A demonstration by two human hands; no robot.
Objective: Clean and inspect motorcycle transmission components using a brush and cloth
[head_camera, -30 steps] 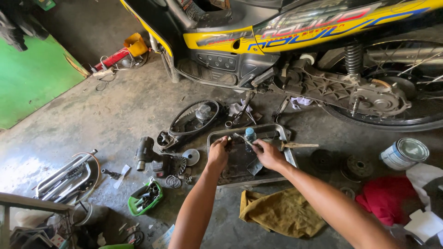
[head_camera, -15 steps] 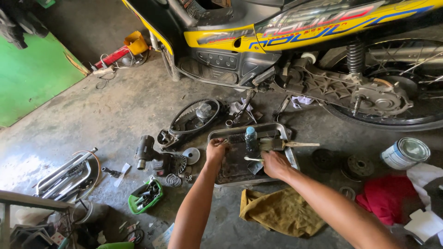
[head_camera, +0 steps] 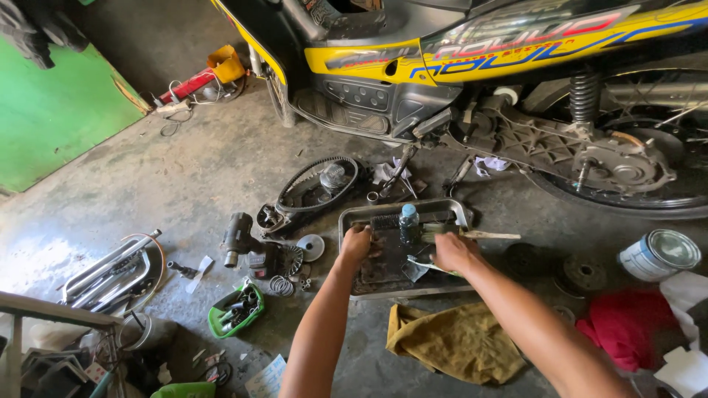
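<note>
Down on the floor, both my arms reach forward and slightly inward over a shallow metal tray (head_camera: pixel 457 210). My left hand (head_camera: pixel 356 243) is curled over the tray's left side, knuckles up, fingers bent down onto a dark greasy part inside; I can't make out whether they truly clasp it or only press on it. My right hand (head_camera: pixel 455 253) is closed around a thin pale tool (head_camera: pixel 422 264) whose tip pokes out to the left of my fist, across the middle of the tray.

Underneath is a bare concrete floor (head_camera: pixel 184 184), stained and dusty, with a green wall panel (head_camera: pixel 51 118) off to the left. A yellow and black scooter (head_camera: pixel 457 51) stands just beyond the tray, its rear wheel and engine casing exposed on the right. A drive belt (head_camera: pixel 317 184) looped around a pulley lies left of the tray, with springs and small round parts beside it. A green tub (head_camera: pixel 234 313) of bits sits near my left forearm, a mustard rag (head_camera: pixel 457 343) lies under my right arm, a red cloth (head_camera: pixel 627 328) and a paint tin (head_camera: pixel 658 254) are further right.

A small plastic bottle with a blue cap (head_camera: pixel 408 223) stands upright in the tray, between my two hands and just beyond them. A brush (head_camera: pixel 472 235) lies across the tray's far right edge, close above my right hand.
</note>
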